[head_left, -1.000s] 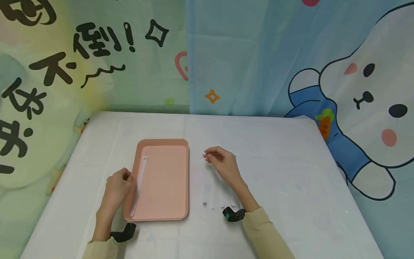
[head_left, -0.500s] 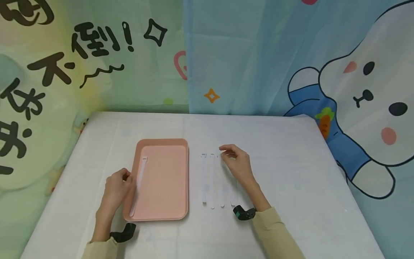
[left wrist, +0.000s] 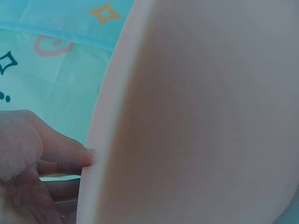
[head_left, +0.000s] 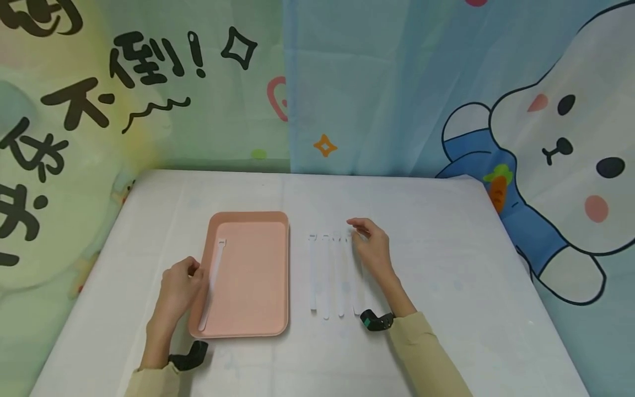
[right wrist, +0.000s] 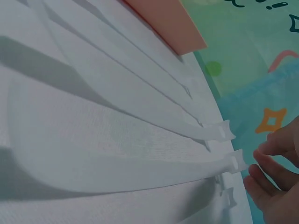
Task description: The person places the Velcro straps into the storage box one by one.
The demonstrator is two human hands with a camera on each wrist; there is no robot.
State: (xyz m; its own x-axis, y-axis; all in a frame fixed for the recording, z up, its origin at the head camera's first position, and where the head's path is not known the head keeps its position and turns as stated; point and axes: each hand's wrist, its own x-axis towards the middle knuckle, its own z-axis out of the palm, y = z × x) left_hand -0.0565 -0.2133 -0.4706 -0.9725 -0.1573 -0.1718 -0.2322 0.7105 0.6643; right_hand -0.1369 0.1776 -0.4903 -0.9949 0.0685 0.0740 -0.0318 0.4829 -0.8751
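Note:
Along the left side of the pink tray lies a long thin white strip with a small forked top. My left hand grips the tray's left rim; its thumb presses the edge in the left wrist view and the other fingers go partly out of sight behind it. Several similar white strips lie side by side on the table, right of the tray. My right hand hovers at the far end of the rightmost ones. In the right wrist view its bent fingers are beside a strip's notched tip, holding nothing.
A white cloth covers the table. Behind it hangs a printed curtain with a cartoon rabbit and lettering. Black cameras sit on both wrists.
My right hand has moved right along the far ends of the strips, from the leftmost to the rightmost, uncovering the others. My left hand and the tray have stayed put.

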